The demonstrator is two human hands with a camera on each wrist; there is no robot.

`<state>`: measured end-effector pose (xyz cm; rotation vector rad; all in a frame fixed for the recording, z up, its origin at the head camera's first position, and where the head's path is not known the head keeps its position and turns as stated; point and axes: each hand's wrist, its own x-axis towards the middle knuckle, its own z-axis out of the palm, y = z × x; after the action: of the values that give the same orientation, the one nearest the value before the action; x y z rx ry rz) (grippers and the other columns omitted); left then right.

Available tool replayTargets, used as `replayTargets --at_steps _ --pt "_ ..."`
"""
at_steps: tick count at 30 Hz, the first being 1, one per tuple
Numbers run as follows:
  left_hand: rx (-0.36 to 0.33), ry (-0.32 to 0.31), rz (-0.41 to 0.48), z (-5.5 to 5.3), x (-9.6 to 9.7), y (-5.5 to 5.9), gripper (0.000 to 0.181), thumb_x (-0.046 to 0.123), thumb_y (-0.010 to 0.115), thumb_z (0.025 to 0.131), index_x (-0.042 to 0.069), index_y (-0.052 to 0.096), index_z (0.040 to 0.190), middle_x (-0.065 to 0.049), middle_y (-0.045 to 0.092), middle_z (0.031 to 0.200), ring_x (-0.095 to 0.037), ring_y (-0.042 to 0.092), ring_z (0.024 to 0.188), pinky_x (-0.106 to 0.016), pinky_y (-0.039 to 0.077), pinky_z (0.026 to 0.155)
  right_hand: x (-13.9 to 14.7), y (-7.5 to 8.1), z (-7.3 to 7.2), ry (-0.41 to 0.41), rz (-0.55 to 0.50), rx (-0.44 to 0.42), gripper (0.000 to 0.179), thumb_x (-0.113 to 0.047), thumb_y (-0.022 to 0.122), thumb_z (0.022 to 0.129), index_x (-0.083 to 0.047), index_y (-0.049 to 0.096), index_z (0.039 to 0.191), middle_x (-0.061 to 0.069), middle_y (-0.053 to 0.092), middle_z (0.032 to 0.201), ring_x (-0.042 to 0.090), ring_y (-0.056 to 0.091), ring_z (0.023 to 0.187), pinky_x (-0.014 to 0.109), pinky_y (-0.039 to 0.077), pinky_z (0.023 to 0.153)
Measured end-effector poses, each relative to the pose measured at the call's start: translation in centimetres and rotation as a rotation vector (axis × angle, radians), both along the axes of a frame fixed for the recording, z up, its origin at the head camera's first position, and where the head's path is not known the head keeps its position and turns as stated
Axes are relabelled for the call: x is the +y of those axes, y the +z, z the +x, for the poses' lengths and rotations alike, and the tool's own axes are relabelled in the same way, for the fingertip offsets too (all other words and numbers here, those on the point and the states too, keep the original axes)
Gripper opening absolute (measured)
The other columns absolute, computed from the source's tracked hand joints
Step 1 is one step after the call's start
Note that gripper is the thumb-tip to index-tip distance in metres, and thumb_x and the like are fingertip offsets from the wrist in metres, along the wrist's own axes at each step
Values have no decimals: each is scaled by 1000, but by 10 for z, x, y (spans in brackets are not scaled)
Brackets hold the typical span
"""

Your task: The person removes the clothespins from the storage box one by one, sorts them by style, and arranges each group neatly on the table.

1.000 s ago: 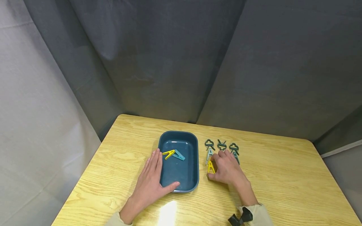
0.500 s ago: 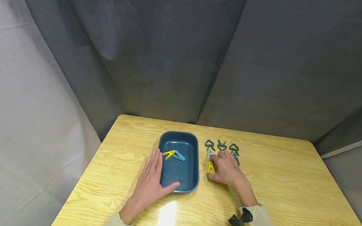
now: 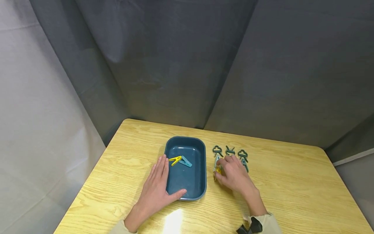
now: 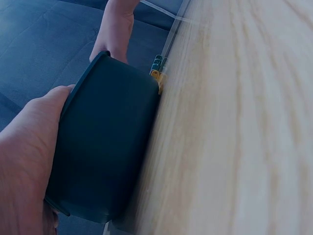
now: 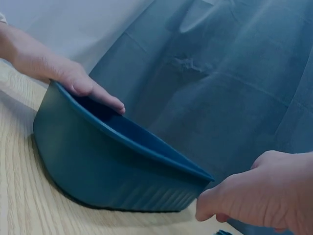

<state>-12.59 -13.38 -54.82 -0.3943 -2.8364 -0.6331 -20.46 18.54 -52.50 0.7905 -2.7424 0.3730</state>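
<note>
My left hand [image 3: 155, 184] lies along the left wall of a dark blue tray [image 3: 203, 177], fingers straight, thumb across the near rim. Inside the tray a yellow clothespin [image 3: 174, 160] and a blue clothespin [image 3: 185, 162] touch. To the right of the tray, my right hand [image 3: 235, 175] bends its thumb and fingers round another yellow clothespin [image 3: 218, 170], low over the table. Just beyond its fingertips is a pale blue clothespin [image 3: 216, 160]. In the left wrist view the tray [image 4: 105, 147] hides the right fingers.
Three dark green clips [image 3: 217, 150] form a row behind the right hand. A teal clothespin [image 3: 245, 164] shows past its knuckles. All lie on a wooden table [image 3: 292, 185], with grey curtains [image 3: 175, 65] behind and to the left.
The right thumb has drawn nearer the fingers, and the yellow clothespin between them has turned from its upright A shape and looks blurred. Left hand and tray hold their places.
</note>
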Motion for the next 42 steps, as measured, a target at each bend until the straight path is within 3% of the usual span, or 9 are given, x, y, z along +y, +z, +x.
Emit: replayTargets --at_steps 9,17,21,25,30,37,42 --pt "-4 0 -3 0 0 0 127 92 50 82 2 20 166 -10 11 176 -27 10 162 -45 17 130 -20 17 2 58 -92 58 14 -15 79 87 -6 74 96 3 62 82 24 49 80 43 46 77" --pt "-42 0 -11 -1 0 1 127 92 48 82 4 15 167 -8 7 176 -22 3 162 -45 15 130 -64 23 -1 123 -115 62 18 -20 79 90 -5 76 100 6 66 89 23 51 82 40 47 73" --pt "-43 -4 -25 0 1 1 127 93 47 82 3 15 167 -8 6 176 -22 2 162 -45 16 130 -88 19 -3 130 -61 4 28 -25 78 92 -3 75 110 6 65 95 22 49 83 38 45 75" --pt "-37 -11 -32 0 1 1 127 92 46 83 3 15 167 -8 5 176 -22 2 162 -45 16 130 -109 9 -4 48 102 -46 45 -35 77 92 1 71 120 11 63 101 26 45 89 38 39 76" --pt "-35 -14 -31 1 2 1 126 92 46 83 2 16 166 -8 6 176 -22 3 162 -45 16 130 -123 2 -5 -24 255 -52 47 -39 77 92 1 70 116 12 58 99 28 43 91 38 35 75" --pt "-52 -15 -30 1 1 2 126 92 46 83 5 11 167 -7 2 176 -22 1 162 -44 14 130 -125 0 -7 120 257 -66 22 -29 77 89 -13 75 104 1 53 87 21 41 83 34 38 73" --pt "-41 -19 -28 1 1 2 126 92 47 84 4 12 167 -9 4 176 -24 3 163 -45 15 130 -124 1 -9 156 206 -126 29 -35 78 79 -17 69 101 -3 51 88 18 41 82 33 39 74"
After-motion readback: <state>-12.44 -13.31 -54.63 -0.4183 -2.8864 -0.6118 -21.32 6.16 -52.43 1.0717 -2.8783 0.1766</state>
